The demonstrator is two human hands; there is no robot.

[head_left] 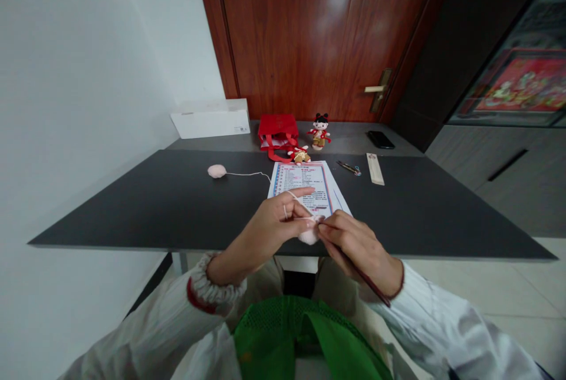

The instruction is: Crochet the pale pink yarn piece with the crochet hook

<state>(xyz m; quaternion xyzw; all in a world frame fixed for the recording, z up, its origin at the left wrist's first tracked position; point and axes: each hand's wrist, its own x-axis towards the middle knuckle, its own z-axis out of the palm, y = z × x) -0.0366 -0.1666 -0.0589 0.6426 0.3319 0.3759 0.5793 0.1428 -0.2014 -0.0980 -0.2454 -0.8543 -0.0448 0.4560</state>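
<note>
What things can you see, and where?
table: 1, dark grey, middle
yarn piece: 1, pale pink, lower middle
stick: 1, dark brown, in right hand
yarn ball: 1, pale pink, table's left
sheets: 2+, white, table centre
scissors: 1, metallic, right of sheets
strip: 1, cream, right of scissors
phone: 1, black, back right
bag: 1, red, back middle
dolls: 2, red and brown, by bag
box: 1, white, back left
door: 1, reddish, behind table
wall: 1, white, left
cabinet: 1, dark, right
picture: 1, red, upper right
garment: 1, green, bottom
sleeves: 2, white, bottom
left hand: 1, at yarn piece
right hand: 1, holding stick
</note>
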